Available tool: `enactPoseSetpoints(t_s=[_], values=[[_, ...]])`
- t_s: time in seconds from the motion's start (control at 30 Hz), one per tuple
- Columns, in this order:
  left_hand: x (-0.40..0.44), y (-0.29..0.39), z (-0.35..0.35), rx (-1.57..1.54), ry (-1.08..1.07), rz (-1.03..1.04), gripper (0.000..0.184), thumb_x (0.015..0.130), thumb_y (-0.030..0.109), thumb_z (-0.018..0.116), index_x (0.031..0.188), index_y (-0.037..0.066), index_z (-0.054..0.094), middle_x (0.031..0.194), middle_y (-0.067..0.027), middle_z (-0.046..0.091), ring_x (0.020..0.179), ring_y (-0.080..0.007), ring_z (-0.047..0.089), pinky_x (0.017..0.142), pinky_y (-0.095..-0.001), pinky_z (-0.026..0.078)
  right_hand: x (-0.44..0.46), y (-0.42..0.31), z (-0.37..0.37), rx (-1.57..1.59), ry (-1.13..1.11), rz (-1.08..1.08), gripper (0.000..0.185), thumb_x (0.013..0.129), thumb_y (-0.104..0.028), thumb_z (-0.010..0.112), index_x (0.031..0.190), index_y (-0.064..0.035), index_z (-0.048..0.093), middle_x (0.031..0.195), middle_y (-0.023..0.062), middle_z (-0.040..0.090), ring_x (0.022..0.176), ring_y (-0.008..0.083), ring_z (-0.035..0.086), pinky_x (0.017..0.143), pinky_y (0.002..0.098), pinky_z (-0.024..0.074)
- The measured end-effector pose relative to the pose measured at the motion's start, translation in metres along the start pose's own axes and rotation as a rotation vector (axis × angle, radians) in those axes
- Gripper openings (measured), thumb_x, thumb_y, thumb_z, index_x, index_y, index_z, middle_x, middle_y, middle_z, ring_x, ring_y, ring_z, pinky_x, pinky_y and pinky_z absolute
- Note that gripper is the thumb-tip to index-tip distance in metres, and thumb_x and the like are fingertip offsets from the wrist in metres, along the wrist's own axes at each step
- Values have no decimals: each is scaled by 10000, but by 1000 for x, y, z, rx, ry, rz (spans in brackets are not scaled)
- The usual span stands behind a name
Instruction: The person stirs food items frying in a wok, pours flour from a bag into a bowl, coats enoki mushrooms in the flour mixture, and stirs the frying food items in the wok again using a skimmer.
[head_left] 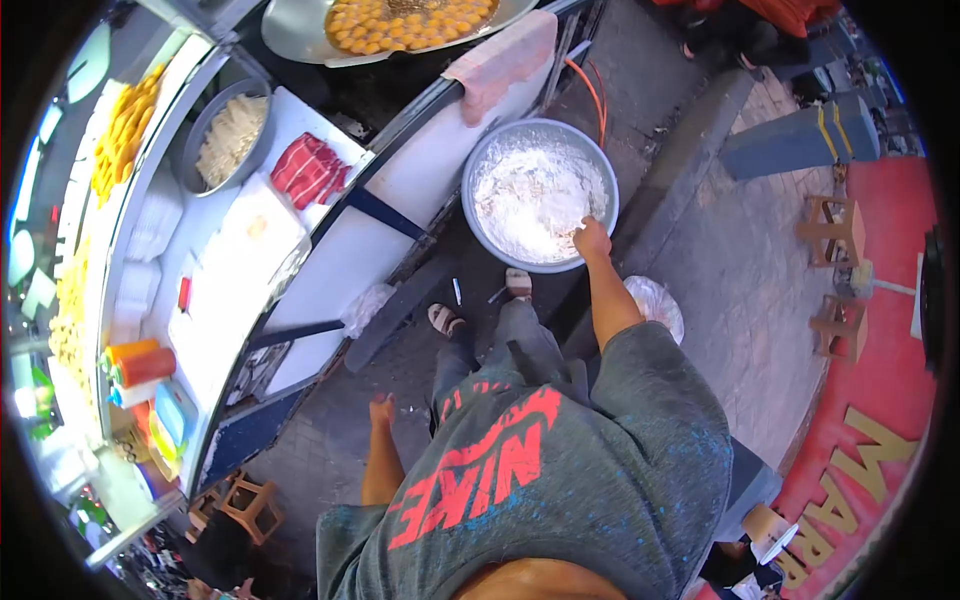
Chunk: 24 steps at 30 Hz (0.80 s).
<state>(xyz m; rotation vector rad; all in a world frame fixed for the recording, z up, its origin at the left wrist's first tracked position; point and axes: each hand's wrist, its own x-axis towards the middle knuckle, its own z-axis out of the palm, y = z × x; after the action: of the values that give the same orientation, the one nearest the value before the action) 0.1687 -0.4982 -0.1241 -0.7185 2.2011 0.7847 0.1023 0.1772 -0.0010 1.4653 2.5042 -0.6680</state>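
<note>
Grey tub of powder, right hand at rim, cart alongside

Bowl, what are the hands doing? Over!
Right hand at bowl, by white powder. Left hand hanging, off the bowl. Nothing seen blocking the bowl.

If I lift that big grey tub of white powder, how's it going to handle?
The tub is probably heavy, since white powder covers most of its inside. Its round rim looks regular and unbent, so it may stay fairly stiff. The powder looks loose and dry in places, so a tilt could make it slide.
</note>
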Motion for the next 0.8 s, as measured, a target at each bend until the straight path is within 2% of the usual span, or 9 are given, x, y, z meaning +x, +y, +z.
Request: enactPoseSetpoints(t_s=[0.07,0.2,0.33,0.4,0.47,0.53,0.6,0.67,0.8], values=[[4,-12,-1,-4,30,81,377,807,319,657,1092,80,598,623,-23,528,482,-132,482,395,-288,387,22,0,13,-113,9,-216,382,771,-235,650,1111,-72,595,1117,162,581,1110,311,522,893,442,439],[-31,71,-2,-91,-66,80,316,830,286,640,1034,48,605,647,-28,555,521,-131,524,412,-269,407,73,-7,54,-373,14,-550,371,747,-222,673,1095,-119,596,1171,95,541,1185,269,445,901,432,413],[-53,218,51,-412,-246,133,292,883,213,593,1112,37,550,852,-49,617,651,-106,581,520,-220,478,114,6,78,-332,-330,-428,215,770,-226,633,922,-75,616,910,157,626,938,327,587,823,428,451],[-81,323,89,-471,-404,222,254,875,179,587,1096,54,572,866,-43,621,692,-99,588,575,-209,482,92,7,57,-203,-270,-604,158,795,-184,574,888,-64,617,802,163,622,842,345,604,793,421,471],[-106,424,140,-97,-360,567,224,858,194,593,998,26,638,819,-63,647,744,-133,626,611,-262,491,76,18,48,-230,-236,-760,143,810,-154,544,892,-60,613,818,154,622,857,341,602,787,424,475],[-107,488,205,-12,-272,1016,311,817,264,640,1013,22,634,945,-153,637,848,-278,625,752,-350,502,55,31,41,-144,-282,-849,134,799,-107,520,877,-44,608,853,156,616,891,344,594,793,430,475],[-103,535,262,187,-247,1256,358,781,269,670,1059,47,631,1028,-169,609,959,-298,592,830,-386,477,50,53,58,-90,-248,-1015,163,786,-106,509,895,-44,613,930,157,614,932,335,581,799,426,475],[-115,564,300,584,-305,1035,390,744,267,685,1073,66,626,1065,-174,595,1018,-309,566,887,-411,455,41,61,73,-53,-243,-896,187,770,-87,515,916,-64,631,965,164,619,940,331,582,813,420,472],[-85,557,357,940,-489,973,233,727,240,665,893,77,668,952,-150,624,905,-323,610,827,-395,496,23,60,57,37,-119,-831,184,799,-66,487,900,-27,635,920,182,631,887,344,597,802,428,475]])
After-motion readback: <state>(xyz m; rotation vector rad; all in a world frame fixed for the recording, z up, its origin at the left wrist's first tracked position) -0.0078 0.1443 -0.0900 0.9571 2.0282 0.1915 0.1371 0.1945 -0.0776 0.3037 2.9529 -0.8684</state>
